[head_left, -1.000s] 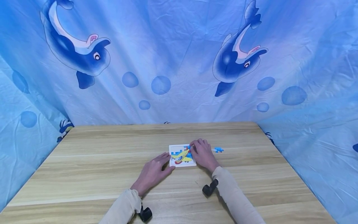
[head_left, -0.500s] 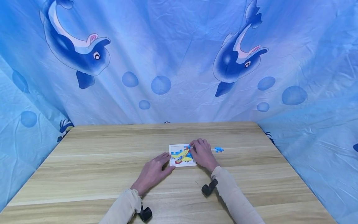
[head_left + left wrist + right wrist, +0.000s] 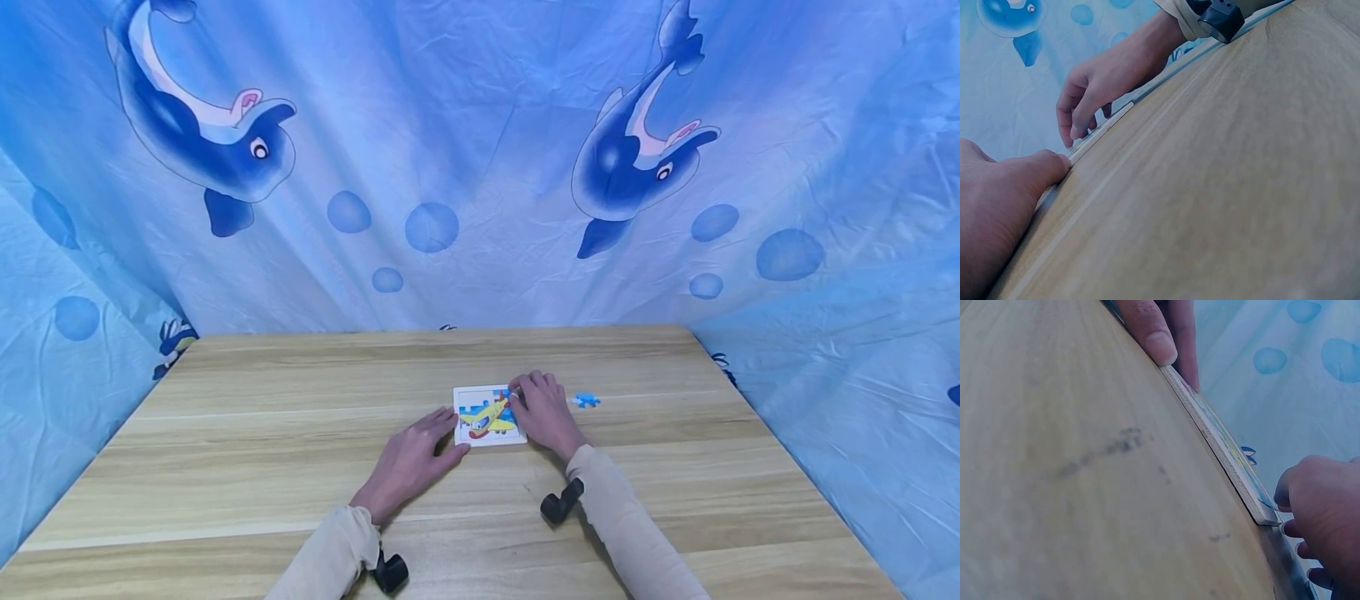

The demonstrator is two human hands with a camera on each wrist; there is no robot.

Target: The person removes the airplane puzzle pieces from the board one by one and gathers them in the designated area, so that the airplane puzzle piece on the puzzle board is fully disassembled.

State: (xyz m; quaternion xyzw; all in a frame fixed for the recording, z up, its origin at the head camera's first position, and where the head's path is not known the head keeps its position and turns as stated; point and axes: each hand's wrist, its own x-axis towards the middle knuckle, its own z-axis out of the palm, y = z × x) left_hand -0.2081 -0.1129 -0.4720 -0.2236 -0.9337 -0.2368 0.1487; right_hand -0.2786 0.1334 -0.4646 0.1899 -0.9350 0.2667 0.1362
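Observation:
A small white-framed jigsaw puzzle (image 3: 491,425) with a yellow airplane on blue lies flat on the table. Part of its upper left shows bare white backing. My left hand (image 3: 411,467) rests against the left side, fingers fairly straight along the edge and thumb (image 3: 1160,347) at the near corner. At the upper right, my right hand (image 3: 543,412) has bent fingers and pinches what looks like a puzzle piece (image 3: 1267,503) at the frame's edge, mostly hidden by the fingers. In the left wrist view, the right fingertips (image 3: 1075,132) point down at the puzzle.
Right of my right hand lies a loose blue puzzle piece or small group of pieces (image 3: 586,401). The wooden table (image 3: 262,467) spreads around the puzzle. A blue curtain (image 3: 480,167) with dolphins hangs behind it. Both wrists carry black cameras (image 3: 391,573).
Almost nothing differs. Both hands keep their places at the puzzle, and the right forearm has shifted very slightly to the left.

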